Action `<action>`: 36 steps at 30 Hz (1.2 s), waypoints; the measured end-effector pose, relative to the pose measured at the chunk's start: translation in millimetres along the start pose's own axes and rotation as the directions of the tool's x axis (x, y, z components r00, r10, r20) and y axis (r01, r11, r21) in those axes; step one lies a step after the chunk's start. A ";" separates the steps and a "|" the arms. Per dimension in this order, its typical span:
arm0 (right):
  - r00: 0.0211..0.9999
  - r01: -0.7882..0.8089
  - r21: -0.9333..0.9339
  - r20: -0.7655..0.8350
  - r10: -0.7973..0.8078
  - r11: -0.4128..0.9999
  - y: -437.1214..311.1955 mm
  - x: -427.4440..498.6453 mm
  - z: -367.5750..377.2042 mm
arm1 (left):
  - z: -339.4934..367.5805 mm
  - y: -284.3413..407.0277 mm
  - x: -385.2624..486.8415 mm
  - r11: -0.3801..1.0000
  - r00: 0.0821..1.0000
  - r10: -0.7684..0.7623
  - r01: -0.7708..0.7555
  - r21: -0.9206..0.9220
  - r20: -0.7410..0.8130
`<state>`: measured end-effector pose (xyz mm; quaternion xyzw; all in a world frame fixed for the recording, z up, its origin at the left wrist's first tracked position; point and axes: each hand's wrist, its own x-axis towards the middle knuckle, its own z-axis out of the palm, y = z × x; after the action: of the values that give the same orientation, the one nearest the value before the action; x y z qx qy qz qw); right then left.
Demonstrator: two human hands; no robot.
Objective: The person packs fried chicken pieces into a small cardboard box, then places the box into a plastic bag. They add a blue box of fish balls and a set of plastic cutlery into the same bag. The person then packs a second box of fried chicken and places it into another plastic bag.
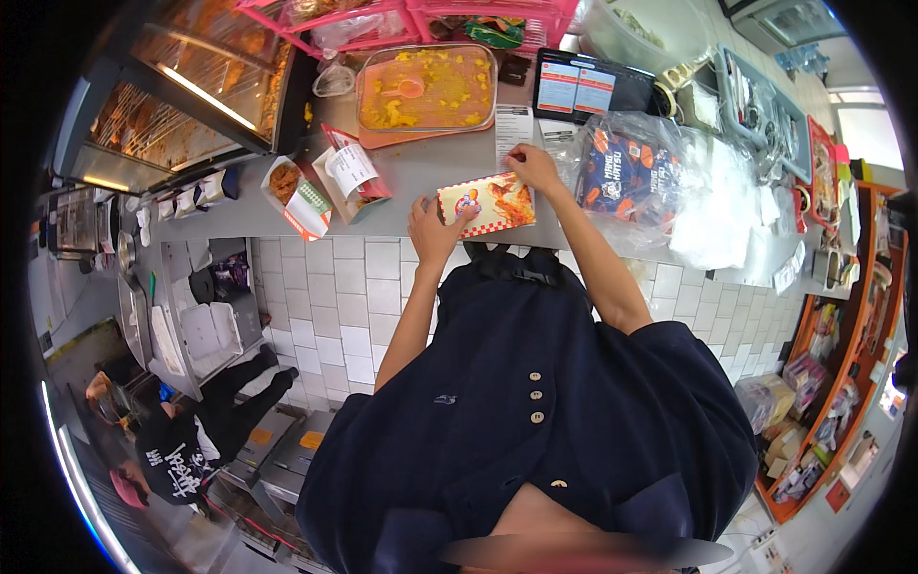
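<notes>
A flat printed cardboard food box (491, 204), with a fried chicken picture and a red checkered edge, lies at the front of the grey counter. My left hand (437, 229) grips its left end, thumb on top. At the box's upper right corner is my right hand (534, 171), its fingers bent over the lower end of a paper receipt (513, 129). Whether those fingers pinch the receipt is hidden. Left of the box stand an open carton with a receipt on it (351, 172) and another open carton holding fried chicken (285, 183).
A glass tray of yellow food (430, 86) sits behind, with a scoop inside. To the right are a tablet (577, 86) and plastic-wrapped printed packaging (624, 172). A heated display case (186, 93) borders the left. Behind me on the left, a co-worker (186, 438) is at other equipment.
</notes>
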<state>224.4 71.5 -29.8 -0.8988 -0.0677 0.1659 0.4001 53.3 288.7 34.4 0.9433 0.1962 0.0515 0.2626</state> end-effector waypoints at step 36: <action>0.912 0.023 0.405 0.367 -0.186 0.914 -180.7 -27.3 213.3 | -196.9 -301.1 103.1 0.905 0.750 -0.419 0.299 -0.304 -0.512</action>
<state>125.7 334.3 -22.3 -0.7428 -0.1620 0.3330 0.5578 5.2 659.6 47.3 0.7973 0.4371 0.2966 0.2921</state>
